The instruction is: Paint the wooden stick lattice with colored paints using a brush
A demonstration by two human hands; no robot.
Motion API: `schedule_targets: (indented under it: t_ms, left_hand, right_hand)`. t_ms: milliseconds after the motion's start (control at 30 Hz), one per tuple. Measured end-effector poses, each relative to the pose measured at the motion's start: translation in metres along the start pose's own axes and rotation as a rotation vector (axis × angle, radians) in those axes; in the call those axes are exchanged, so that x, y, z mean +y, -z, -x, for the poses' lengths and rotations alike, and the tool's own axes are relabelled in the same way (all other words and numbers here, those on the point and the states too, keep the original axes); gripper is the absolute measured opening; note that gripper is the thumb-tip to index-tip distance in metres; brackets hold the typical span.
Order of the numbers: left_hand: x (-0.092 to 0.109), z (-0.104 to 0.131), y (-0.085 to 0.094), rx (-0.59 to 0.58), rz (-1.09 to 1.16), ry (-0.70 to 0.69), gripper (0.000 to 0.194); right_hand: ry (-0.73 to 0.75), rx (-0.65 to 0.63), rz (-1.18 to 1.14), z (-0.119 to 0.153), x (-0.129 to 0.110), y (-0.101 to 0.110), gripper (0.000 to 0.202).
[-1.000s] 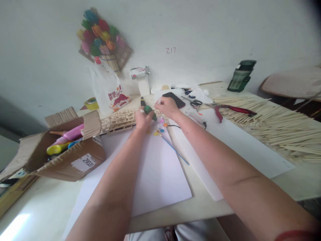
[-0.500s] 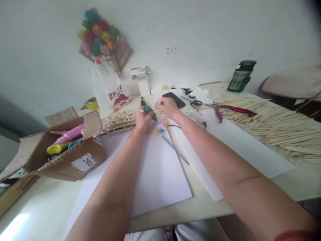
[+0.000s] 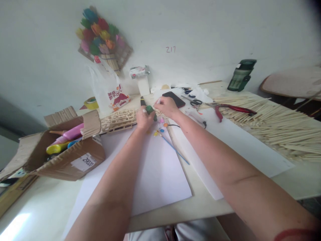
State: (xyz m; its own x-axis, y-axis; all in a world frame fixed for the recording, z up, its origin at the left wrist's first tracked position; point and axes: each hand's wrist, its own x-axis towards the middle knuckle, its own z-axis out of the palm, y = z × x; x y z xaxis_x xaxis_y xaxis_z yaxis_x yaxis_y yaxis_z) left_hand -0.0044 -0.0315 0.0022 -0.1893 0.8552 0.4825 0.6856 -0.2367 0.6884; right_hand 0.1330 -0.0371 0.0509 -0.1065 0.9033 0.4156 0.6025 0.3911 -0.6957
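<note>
green bottle-like container [image 3: 149, 109] showed in the head view, grasped by the left hand [image 3: 144, 117]; the right hand [image 3: 166, 105], just beside it, pinched a small white piece [image 3: 158, 100], too small to identify. seeming paint dabs [image 3: 162, 130] lay near, on the left hand's right, beside a blue paintbrush [image 3: 175, 150]. if the left hand slid sideways, it could smear the dabs; a hard squeeze might spill the container, were it uncapped, which could not be told.
</note>
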Motion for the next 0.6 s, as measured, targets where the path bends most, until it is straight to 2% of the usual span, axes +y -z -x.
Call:
schedule_targets:
  t_ms: [300,600]
  left_hand:
    - [-0.0028,-0.0019,0.0035,0.000,-0.007,-0.016,0.020]
    - [-0.0015,-0.0025,0.0059,-0.075,-0.036,-0.027,0.024]
  right_hand:
    - [-0.014,0.007,-0.020,0.0018,-0.0034,0.0031,0.014]
    - [-0.019,0.008,-0.046,0.0018,-0.0018,0.0018,0.015]
